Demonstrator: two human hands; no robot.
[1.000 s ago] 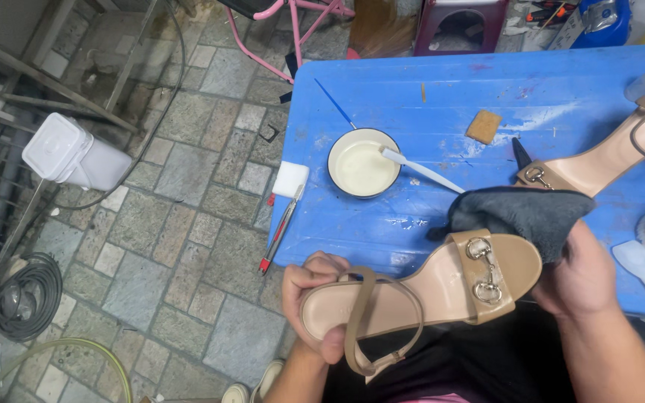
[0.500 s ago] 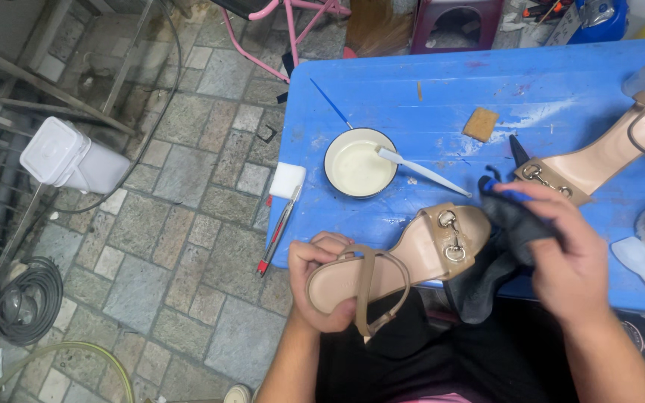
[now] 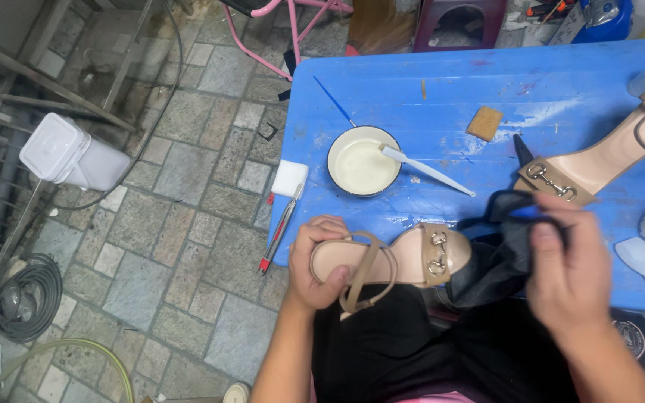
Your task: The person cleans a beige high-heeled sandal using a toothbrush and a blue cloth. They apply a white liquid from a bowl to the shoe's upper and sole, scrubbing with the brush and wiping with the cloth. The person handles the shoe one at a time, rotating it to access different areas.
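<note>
Beige leather sandal [image 3: 393, 261] lies heel-first in the left hand [image 3: 321, 265], fingers curled around its heel end above the lap. Beside its buckled toe, the right hand [image 3: 567, 272] pinches a dark cloth [image 3: 496, 261]. Farther off on the blue table [image 3: 412, 97] sit a bowl of white paste [image 3: 363, 163] and a second sandal [image 3: 599, 166].
</note>
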